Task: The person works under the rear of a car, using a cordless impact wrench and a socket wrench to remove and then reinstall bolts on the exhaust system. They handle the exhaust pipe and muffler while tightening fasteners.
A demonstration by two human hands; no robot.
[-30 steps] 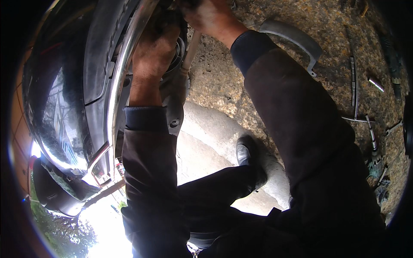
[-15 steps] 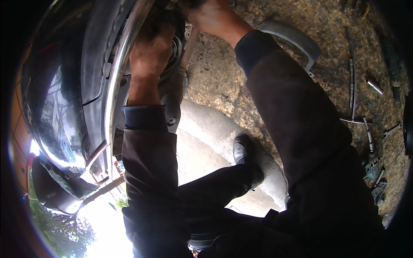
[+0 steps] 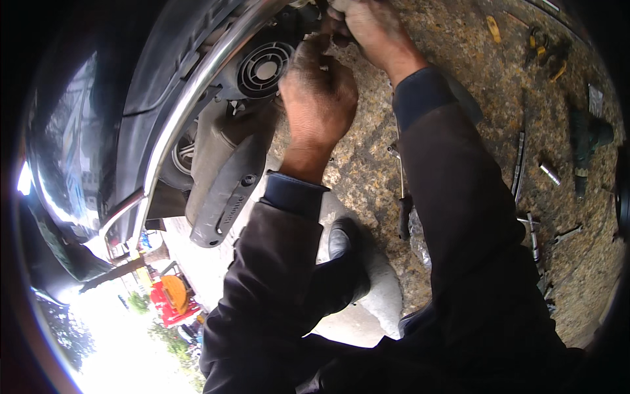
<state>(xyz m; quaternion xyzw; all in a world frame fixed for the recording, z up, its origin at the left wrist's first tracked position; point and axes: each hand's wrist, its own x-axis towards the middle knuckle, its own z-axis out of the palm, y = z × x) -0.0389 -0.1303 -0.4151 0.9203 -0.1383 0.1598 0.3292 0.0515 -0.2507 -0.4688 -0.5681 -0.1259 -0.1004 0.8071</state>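
A scooter with dark, glossy bodywork [image 3: 85, 125] and a chrome rail [image 3: 187, 98] fills the left side. Beside its round, slotted fan cover [image 3: 266, 70], my left hand [image 3: 318, 98] is closed with fingers curled. Up at the top edge, my right hand [image 3: 375, 29] bends its fingers together by dark engine parts. Both sets of fingertips nearly meet, and whatever they pinch is too dark and small to make out. Below the fan cover runs the exhaust muffler [image 3: 226, 190] with its dark shield.
On the rough stone floor lie a black-handled screwdriver [image 3: 403, 213], a metal socket [image 3: 550, 173], a wrench [image 3: 567, 234] and a dark green power drill [image 3: 584, 146]. Yellow-handled pliers [image 3: 538, 47] rest at the upper right. A grey curved cover [image 3: 464, 98] shows partly behind my right forearm.
My left hand has come out from beside the fan cover and moved right. My right hand has also shifted right. The view has turned, uncovering the fan cover, muffler and screwdriver.
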